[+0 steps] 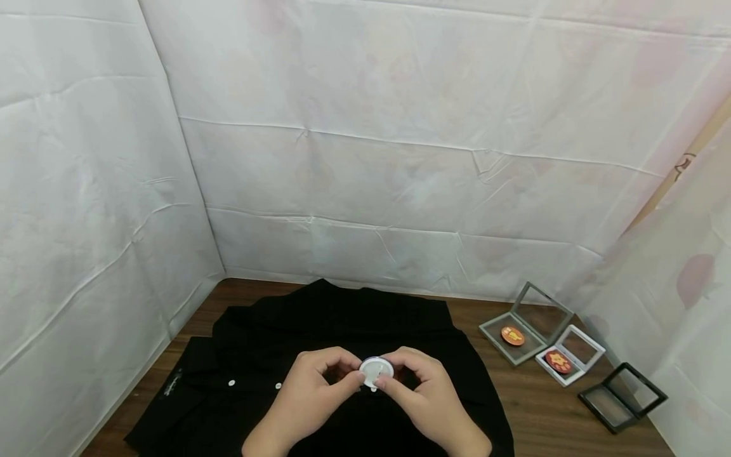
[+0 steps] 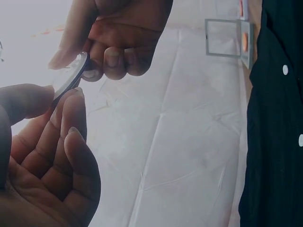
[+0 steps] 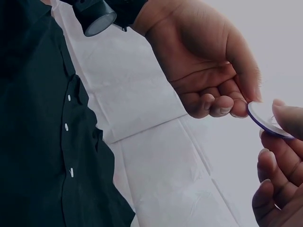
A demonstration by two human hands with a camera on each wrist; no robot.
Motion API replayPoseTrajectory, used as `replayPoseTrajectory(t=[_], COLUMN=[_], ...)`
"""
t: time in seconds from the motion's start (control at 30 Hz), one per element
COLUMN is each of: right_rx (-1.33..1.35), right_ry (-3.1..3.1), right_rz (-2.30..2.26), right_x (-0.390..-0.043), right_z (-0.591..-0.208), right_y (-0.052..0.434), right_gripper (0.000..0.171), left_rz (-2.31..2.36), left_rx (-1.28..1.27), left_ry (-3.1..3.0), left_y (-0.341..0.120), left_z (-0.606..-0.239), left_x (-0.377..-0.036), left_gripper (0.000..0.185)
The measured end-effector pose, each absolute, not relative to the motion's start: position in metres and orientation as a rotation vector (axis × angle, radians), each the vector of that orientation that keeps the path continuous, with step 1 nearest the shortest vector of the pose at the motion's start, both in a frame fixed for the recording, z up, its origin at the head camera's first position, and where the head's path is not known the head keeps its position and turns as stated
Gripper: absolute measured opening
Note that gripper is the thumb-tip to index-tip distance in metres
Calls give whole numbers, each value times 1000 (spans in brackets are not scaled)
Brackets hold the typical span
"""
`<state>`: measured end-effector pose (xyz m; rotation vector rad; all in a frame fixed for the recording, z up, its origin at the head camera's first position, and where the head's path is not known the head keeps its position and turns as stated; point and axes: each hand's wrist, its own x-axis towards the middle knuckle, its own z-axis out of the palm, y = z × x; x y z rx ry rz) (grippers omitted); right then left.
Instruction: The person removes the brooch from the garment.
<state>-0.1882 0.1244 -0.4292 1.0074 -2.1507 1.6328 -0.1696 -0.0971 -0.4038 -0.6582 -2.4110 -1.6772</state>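
Both hands hold a small round white badge (image 1: 375, 370) above a black button-up shirt (image 1: 268, 355) spread on the wooden table (image 1: 537, 406). My left hand (image 1: 320, 387) pinches its left edge with thumb and fingers; my right hand (image 1: 419, 387) pinches the right edge. In the left wrist view the badge (image 2: 71, 78) shows edge-on between both hands' fingertips. The right wrist view shows the badge (image 3: 266, 120), a white disc with a dark rim, gripped by both hands. The shirt's white buttons (image 3: 66, 126) run down its front.
At the table's right stand three small display cases: an open grey one (image 1: 522, 330) with an orange badge, an open white one (image 1: 568, 357) with a red badge, and an open black one (image 1: 622, 397). White sheeting walls in the table at back and sides.
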Motion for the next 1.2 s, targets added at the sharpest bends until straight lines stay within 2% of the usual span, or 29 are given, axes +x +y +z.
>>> replayPoseTrajectory(t=[1.2], right_rx=[1006], right_ry=[-2053], right_rz=[1721], right_x=[-188], right_z=[-435], right_y=[121], right_gripper=[21], left_rz=[-1588], left_rx=[-682], left_ry=[-2365], left_y=[-90], left_z=[-406], left_x=[-166], left_gripper=[7])
